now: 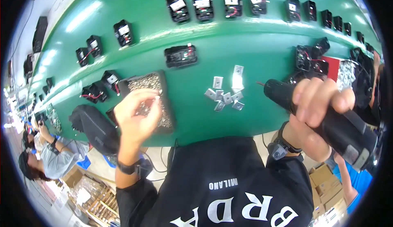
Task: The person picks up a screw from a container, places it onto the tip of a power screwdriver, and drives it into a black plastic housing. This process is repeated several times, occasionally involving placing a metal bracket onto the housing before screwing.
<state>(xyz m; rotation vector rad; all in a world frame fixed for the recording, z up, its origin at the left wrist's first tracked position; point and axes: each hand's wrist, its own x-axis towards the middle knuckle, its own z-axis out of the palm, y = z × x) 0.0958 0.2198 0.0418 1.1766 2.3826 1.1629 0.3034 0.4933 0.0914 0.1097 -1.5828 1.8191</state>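
My left hand (138, 114) hovers over a dark tray (168, 108) filled with small metal screws (148, 82). Its thumb and forefinger are pinched together; whatever may be between the tips is too small to make out. In my right hand (317, 100) is a black electric screwdriver (282, 94), gripped round the body, its thin bit pointing left over the table. Between the hands lies a loose group of silver metal plates (227, 98). Beyond them a black plastic housing (180, 56) lies with its inside and a small wired board showing.
Rows of black housings (203, 6) line the green table (204, 120) at the back and both sides. A black pouch (95, 128) lies left of the tray. Far right are a red sheet (330, 68) and bagged parts (346, 73). Other people sit at both sides.
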